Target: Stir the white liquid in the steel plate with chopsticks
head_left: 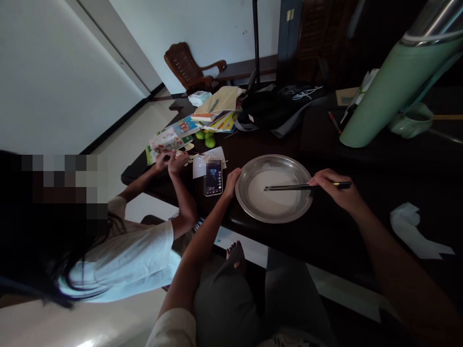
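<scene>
Grey-trousered knees fill the bottom of the head view, with both bare forearms reaching out over the dark bench (343,231). At right, the right hand (334,190) is clenched around a pair of dark chopsticks (292,187), whose tips point left over the middle of a round metal plate (274,218); whether they touch the plate cannot be told. At the plate's left rim rests the left hand (231,180), fingers bent against the edge, though a firm grip cannot be made out. A phone (213,177) with its screen lit lies just beside that hand. Farther left, a second person in a white shirt (137,260) works with both hands (173,161) on small pale pieces. Limes (207,139) and a stack of books (213,118) lie beyond. A pale green flask (390,91) leans at far right, near a green mug (410,120), and a torn white paper (415,231) lies by the right forearm.
</scene>
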Motion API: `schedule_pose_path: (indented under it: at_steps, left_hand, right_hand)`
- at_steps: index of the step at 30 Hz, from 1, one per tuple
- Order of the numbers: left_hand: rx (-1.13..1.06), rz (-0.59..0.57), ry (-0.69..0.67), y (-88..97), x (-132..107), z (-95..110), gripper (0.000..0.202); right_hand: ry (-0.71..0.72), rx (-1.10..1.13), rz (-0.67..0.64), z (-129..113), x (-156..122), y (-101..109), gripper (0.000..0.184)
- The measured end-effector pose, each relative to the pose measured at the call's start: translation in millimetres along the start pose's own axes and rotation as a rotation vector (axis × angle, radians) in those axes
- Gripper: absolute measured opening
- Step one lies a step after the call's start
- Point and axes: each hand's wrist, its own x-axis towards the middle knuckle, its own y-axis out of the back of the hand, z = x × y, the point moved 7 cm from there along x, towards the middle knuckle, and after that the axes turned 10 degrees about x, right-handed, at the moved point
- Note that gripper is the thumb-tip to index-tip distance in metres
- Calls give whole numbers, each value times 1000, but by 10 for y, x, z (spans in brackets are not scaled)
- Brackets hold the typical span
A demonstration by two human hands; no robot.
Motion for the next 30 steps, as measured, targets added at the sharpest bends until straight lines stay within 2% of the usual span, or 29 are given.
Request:
schedule_pose_path:
  at_steps: [3, 6, 11, 16, 22, 27, 30]
  left_hand:
    - [10, 4, -5, -7, -3, 22, 45]
    - [21, 9, -7, -9, -2, 40, 45]
    - [24, 22, -29, 5, 6, 57, 46]
    - [41, 12, -13, -4, 20, 30, 48]
    - [36, 15, -14, -5, 12, 34, 46]
    - [23, 12, -12, 3, 1, 16, 45]
    - [18, 17, -10, 7, -8, 18, 45]
  right_hand:
    - [14, -30, 56, -15, 17, 36, 38]
    - [-6, -13, 156, -6, 20, 149, 49]
    - [-38, 8, 12, -13, 28, 8, 49]
    - [-21, 9, 124, -22, 21, 129, 52]
    - [-5, -5, -6, -31, 10, -14, 40]
    - [0, -2, 135, -6, 5, 152, 48]
    - [-20, 29, 60, 4, -1, 93, 47]
